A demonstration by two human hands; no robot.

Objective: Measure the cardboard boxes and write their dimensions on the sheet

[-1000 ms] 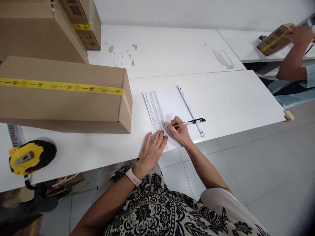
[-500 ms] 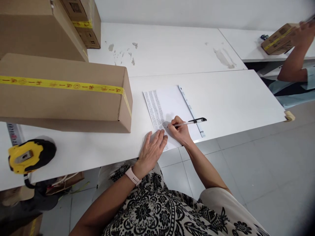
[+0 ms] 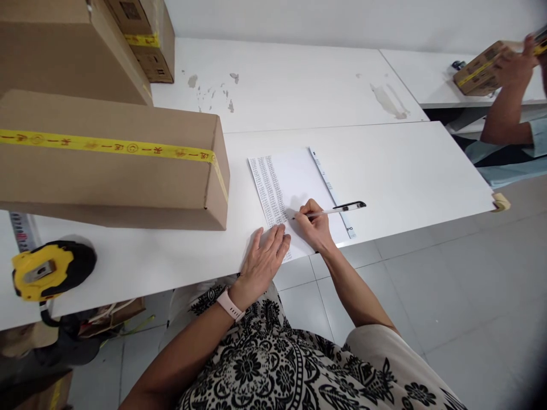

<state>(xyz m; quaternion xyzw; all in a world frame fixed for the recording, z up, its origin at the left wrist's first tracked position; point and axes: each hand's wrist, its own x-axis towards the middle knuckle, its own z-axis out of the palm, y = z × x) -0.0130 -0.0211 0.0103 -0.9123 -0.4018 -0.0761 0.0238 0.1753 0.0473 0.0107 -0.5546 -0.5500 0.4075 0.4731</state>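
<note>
My right hand (image 3: 316, 228) is closed around a pen (image 3: 337, 209) with a clear barrel and black cap, its tip at the paper beside the columns of handwriting. The sheet of paper (image 3: 294, 171) lies on the white table, with several written columns along its left part and a printed strip at its right edge. My left hand (image 3: 265, 256) rests flat on the paper's lower left corner, fingers stretched out and a little apart. A pale pink watch band is around the left wrist.
A long cardboard box (image 3: 128, 182) with yellow tape stands left of the paper; more boxes (image 3: 145, 51) are behind it. A yellow and black tape measure (image 3: 53, 270) lies at the front left. At the far right, a co-worker's hand (image 3: 515, 68) is by a small box (image 3: 476, 77).
The pen has shifted slightly right, along with my right hand's fingers. My left hand stays put. The co-worker's hand has moved a little left and down against the small box.
</note>
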